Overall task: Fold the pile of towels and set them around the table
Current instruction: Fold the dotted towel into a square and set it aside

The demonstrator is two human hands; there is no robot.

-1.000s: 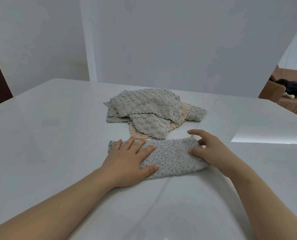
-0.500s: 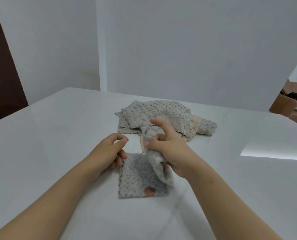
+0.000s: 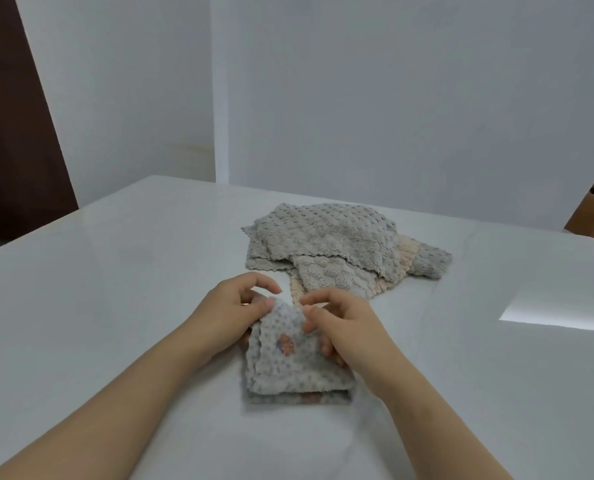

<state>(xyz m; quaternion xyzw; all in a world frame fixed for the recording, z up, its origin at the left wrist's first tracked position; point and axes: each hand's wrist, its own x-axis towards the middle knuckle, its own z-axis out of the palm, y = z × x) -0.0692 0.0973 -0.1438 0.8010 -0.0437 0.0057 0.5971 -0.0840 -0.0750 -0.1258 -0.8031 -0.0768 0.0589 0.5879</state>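
Two hands pinch the towel's (image 3: 290,370) far edge, lifted a little. The left hand (image 3: 231,315) holds the left corner between thumb and fingertips. The right hand (image 3: 345,329) holds the right corner, its lower fingers curled along the side. From both grips the towel runs back toward the person, its near fold flat on the table (image 3: 115,271), its slightly longer axis lying near-to-far. Both wrists angle inward, about equally close. The pile (image 3: 337,237) lies just beyond the fingers, slightly right. The edge probably goes down next.
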